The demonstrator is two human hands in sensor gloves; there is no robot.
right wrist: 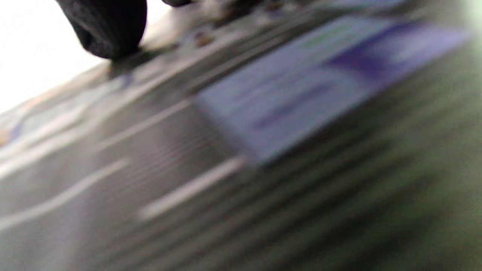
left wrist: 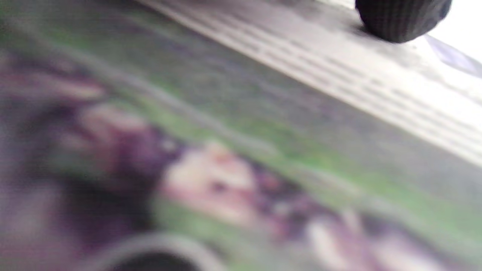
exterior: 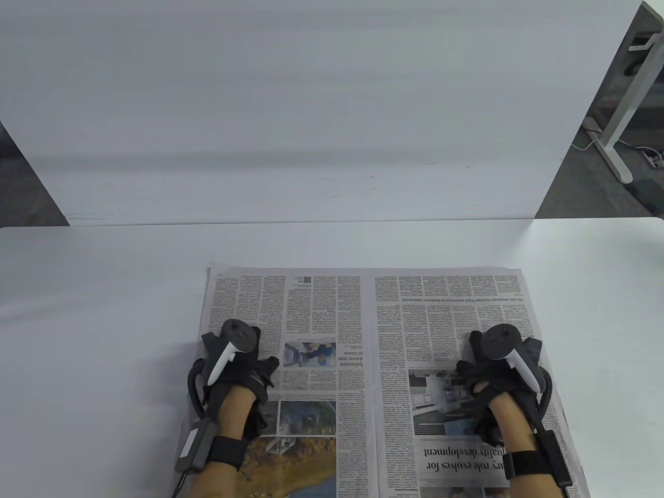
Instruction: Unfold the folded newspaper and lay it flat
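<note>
The newspaper (exterior: 363,321) lies opened out as a two-page spread on the white table (exterior: 104,290), its centre crease running toward me. My left hand (exterior: 244,363) rests palm down on the left page, near its outer edge. My right hand (exterior: 493,368) rests palm down on the right page. Neither hand holds anything. In the left wrist view one gloved fingertip (left wrist: 401,19) touches the blurred print (left wrist: 241,150). In the right wrist view a gloved fingertip (right wrist: 109,26) presses the blurred page (right wrist: 263,131).
A white board (exterior: 311,114) stands upright along the table's far edge. A white table leg (exterior: 622,114) stands on the floor at the far right. Bare table surface lies left, right and beyond the paper.
</note>
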